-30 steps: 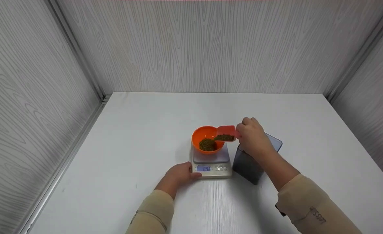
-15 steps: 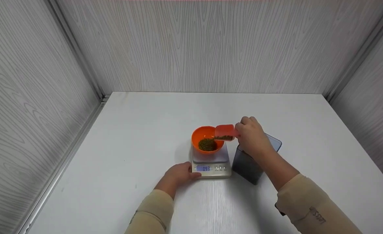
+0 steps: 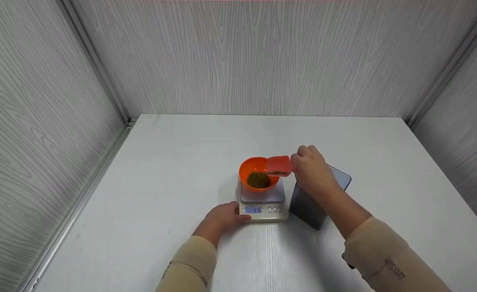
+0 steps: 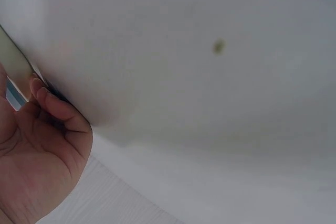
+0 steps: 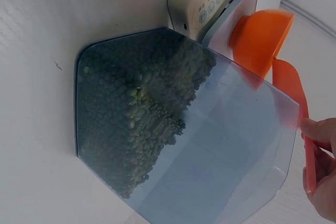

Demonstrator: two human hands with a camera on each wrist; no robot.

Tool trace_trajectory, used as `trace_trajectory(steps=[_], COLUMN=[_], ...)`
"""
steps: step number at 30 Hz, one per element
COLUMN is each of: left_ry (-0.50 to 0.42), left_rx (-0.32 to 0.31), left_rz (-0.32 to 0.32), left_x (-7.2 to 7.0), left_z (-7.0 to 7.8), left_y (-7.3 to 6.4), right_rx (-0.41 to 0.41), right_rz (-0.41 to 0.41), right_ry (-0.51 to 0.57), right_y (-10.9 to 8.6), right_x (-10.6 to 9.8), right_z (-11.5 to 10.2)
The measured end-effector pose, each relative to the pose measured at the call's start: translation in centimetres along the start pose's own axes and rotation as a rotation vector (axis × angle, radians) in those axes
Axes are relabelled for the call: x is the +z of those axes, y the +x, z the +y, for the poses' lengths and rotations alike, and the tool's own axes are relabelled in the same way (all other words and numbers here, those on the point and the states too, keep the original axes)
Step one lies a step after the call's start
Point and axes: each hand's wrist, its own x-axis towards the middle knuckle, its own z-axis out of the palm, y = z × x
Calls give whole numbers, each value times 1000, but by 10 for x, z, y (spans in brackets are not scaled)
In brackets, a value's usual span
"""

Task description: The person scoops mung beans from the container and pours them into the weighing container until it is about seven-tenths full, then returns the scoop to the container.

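Observation:
My right hand (image 3: 313, 172) grips the handle of a translucent red scoop (image 3: 279, 164), tilted at the right rim of an orange bowl (image 3: 248, 166). A few green beans show along the scoop's lower edge. A small heap of green beans (image 3: 258, 180) lies in the bowl. Under the bowl is a kitchen scale (image 3: 262, 219), its blue display lit with digits. My left hand (image 3: 222, 217) holds the scale's front left corner, thumb over the front; in the left wrist view its fingers (image 4: 60, 111) curl at the scale's edge.
Just right of the scale stands a clear bin (image 5: 226, 145), partly filled with green beans (image 5: 136, 114), below my right forearm. A small greenish speck (image 4: 218, 46) lies on the white table (image 3: 173, 162). Grey wood-patterned panels (image 3: 238, 61) enclose the back and sides.
The scoop has tipped further and shifted slightly left, and fewer beans show in it. The heap in the bowl has grown; the display digits have changed. My left hand stays put.

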Motion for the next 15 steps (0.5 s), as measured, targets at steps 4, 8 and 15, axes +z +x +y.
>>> trace_trajectory(steps=[4, 8, 15], left_ry=[-11, -13, -20], left_rx=[-7, -6, -25], left_rz=[-4, -9, -6], left_x=[0, -1, -1], left_z=[1, 1, 3], left_y=[0, 0, -1], right_rx=[-1, -7, -1], right_rz=[-8, -17, -45], right_ry=[-13, -34, -30], right_y=[0, 1, 0], right_x=[0, -1, -3], right_z=[-2, -3, -1])
